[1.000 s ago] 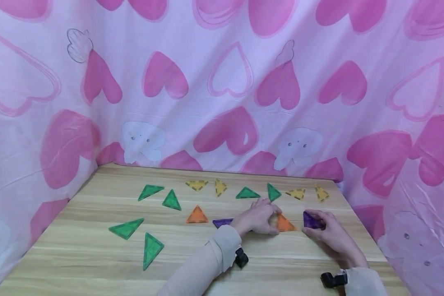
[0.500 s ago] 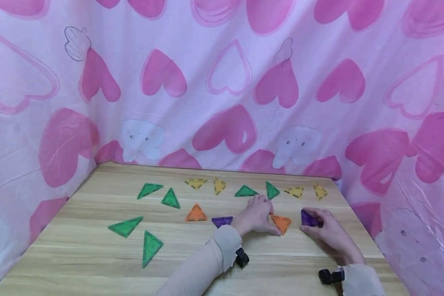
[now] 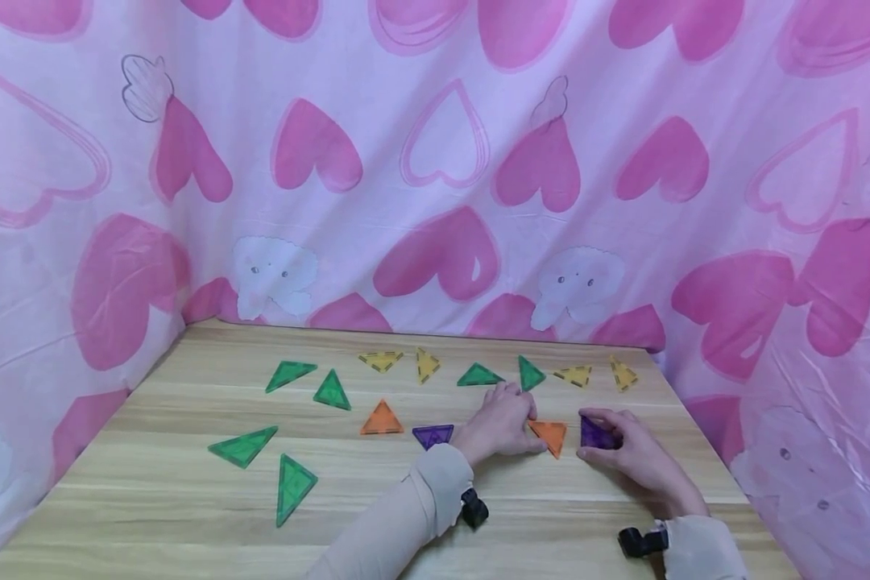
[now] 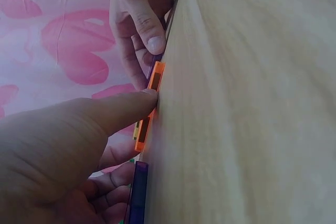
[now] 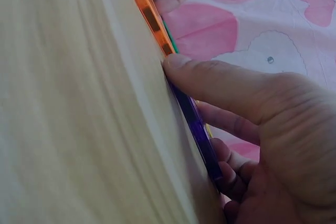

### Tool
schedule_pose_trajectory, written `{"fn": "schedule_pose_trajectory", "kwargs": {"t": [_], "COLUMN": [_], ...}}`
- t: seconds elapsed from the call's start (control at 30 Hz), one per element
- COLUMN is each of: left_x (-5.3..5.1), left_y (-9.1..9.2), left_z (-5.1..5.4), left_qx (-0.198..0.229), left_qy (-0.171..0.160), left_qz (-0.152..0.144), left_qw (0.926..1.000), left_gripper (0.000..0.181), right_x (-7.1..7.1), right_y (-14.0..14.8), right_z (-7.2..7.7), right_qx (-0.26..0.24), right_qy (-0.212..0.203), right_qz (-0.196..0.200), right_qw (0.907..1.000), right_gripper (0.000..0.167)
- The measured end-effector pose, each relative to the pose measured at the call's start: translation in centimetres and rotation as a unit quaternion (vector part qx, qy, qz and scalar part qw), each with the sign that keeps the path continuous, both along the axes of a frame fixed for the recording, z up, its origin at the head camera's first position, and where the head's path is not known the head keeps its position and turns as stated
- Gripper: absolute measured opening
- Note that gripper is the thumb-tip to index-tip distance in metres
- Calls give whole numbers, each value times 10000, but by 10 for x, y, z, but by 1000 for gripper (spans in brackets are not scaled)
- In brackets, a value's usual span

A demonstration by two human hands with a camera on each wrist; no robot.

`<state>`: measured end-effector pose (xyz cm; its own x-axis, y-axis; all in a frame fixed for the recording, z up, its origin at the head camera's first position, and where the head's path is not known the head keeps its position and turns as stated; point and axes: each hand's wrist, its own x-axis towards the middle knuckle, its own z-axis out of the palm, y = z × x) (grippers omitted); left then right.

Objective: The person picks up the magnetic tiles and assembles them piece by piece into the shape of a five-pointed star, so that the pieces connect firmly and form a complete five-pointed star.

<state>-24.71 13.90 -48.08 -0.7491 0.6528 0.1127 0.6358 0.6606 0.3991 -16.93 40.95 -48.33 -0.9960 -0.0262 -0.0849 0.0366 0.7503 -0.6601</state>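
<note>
Triangular tiles on a wooden surface (image 3: 152, 515), apparently in mid-arrangement. In the left hand (image 3: 499, 420): the right orange tile (image 3: 549, 435), pinched at its left side between thumb and fingers, one corner toward the near edge. In the right hand (image 3: 638, 451), just beside it: the right purple tile (image 3: 593, 433), gripped between thumb and fingertips, with a narrow gap from the orange in the head view. Flat contact of this purple with the surface: not certain from the wrist views.

Lying free of both hands: the left orange tile (image 3: 382, 420), with one corner toward the back, and near it the left purple tile (image 3: 431, 435), beside the left cuff (image 3: 445, 483). Also laid out, in twos of one colour: six green tiles (image 3: 296, 488), four toward the back and two at the near left; four yellow tiles (image 3: 381, 360), all along the back. Within each two: near, but apart.

Judged from this layout, spreading and grouping largely done for green and yellow. Seemingly left: settling of the two held tiles, with the gap between them unclosed and both yet to be released. Nowhere any plainly joined pair.
</note>
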Motion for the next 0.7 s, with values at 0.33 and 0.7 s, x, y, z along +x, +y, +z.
{"fn": "schedule_pose_trajectory", "kwargs": {"t": [0.33,0.7], "left_x": [1,2], "left_y": [3,2], "left_z": [-4,-1], "left_qx": [70,0], "left_qy": [97,259], "left_qz": [21,23], "left_qw": [9999,9997], "left_gripper": [40,39], "right_x": [1,1], "right_y": [-7,-16], "right_z": [2,1], "right_qx": [98,39], "right_qy": [-98,22], "right_qz": [73,177], "right_qw": [9999,9998], "right_gripper": [76,72]}}
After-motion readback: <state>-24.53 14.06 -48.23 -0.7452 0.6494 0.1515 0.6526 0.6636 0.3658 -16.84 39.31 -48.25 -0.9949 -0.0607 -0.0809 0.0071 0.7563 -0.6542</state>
